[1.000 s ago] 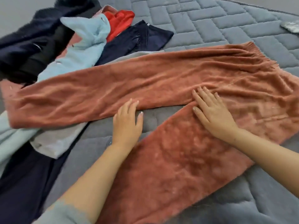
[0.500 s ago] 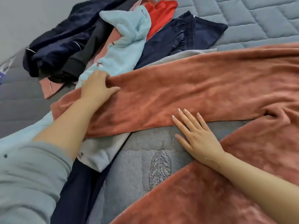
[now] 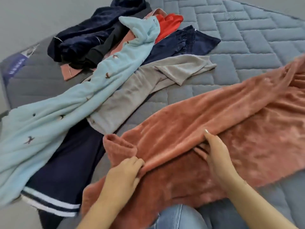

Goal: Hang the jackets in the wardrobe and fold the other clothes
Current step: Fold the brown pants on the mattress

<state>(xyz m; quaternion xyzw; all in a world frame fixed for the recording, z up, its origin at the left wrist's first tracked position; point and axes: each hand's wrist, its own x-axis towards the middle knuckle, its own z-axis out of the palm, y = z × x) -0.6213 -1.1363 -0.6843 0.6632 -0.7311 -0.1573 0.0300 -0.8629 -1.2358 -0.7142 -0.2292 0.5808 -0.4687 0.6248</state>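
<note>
The left hand (image 3: 123, 175) grips the near edge of the upper leg of the fuzzy rust-pink fleece trousers (image 3: 206, 129), fingers curled into the fabric close to its ribbed cuff. The right hand (image 3: 216, 151) lies beside it, further along the same leg; its thumb rests on top while the fingers tuck under the edge, pinching the fleece.

The trousers lie on the grey quilted mattress (image 3: 247, 38), the upper leg partly laid over the lower one, and the lower cuff reaches a knee in blue denim (image 3: 179, 217) at the bottom of the frame.

Left of the trousers, a long pale blue fleece garment with small dark embroidered motifs (image 3: 66, 113) stretches away across the mattress. A light grey knit top (image 3: 145, 85) lies between it and the trousers, just apart from the upper leg. A navy garment with white stripes at its hem (image 3: 66, 171) lies under the pale blue one, near the upper cuff. Beyond the trousers, well apart, sit a dark navy plush garment (image 3: 92, 35), a red garment (image 3: 168, 25) and a dark blue denim piece (image 3: 186, 43), heaped together.
</note>
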